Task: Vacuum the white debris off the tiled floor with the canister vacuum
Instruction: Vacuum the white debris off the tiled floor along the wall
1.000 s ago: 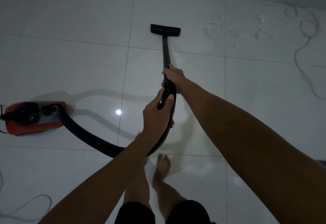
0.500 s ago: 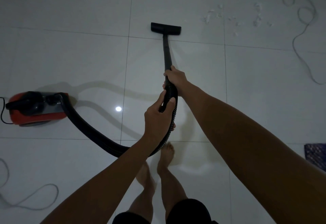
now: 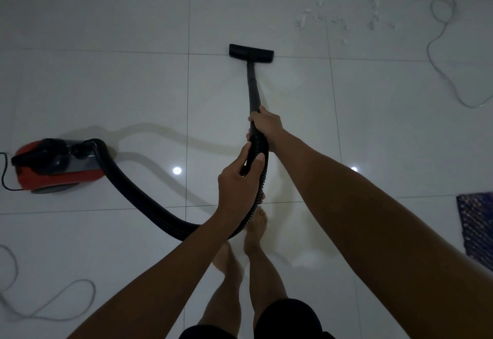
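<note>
Both hands (image 3: 241, 178) (image 3: 266, 122) gripping wand (image 3: 253, 88), long axis pointing away, floor head (image 3: 251, 51) crosswise, left of debris (image 3: 344, 18)

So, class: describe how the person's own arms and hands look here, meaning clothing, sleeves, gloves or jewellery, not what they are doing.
Both forearms are bare: no sleeves reach into view. The left hand and right hand wear no gloves, and no rings, watch or bracelet show in this dim light. Lower down, dark shorts are worn, and the legs and feet are bare too.
</note>
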